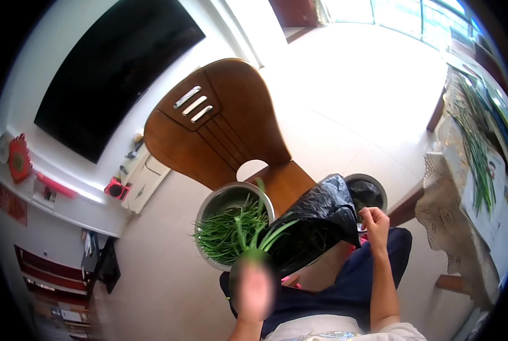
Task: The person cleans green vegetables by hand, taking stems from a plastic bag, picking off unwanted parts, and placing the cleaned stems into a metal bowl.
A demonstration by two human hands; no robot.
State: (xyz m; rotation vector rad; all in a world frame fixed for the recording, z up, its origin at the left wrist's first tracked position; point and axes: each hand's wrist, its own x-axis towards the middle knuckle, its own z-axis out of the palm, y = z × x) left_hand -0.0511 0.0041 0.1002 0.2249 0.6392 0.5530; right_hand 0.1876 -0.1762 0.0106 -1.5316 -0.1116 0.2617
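My left hand (255, 295) is smeared by a blur, with long green onions (253, 232) fanning up out of it, so it seems closed round their lower ends. Beside it on the chair, a metal bowl (204, 211) holds a heap of green stalks (228, 233). My right hand (374, 221) is raised above my knee with thumb and fingers pinched together. Whatever may be between those fingertips is too small to make out. A black plastic bag (334, 196) lies spread between the hands, with dark scraps in its fold.
The wooden chair (225, 108) faces me. Behind my right hand stands a bin (381, 190) with a dark liner. At right, a table with a lace cloth (444, 210) carries more green stalks (480, 165). A large television (117, 68) hangs on the left wall.
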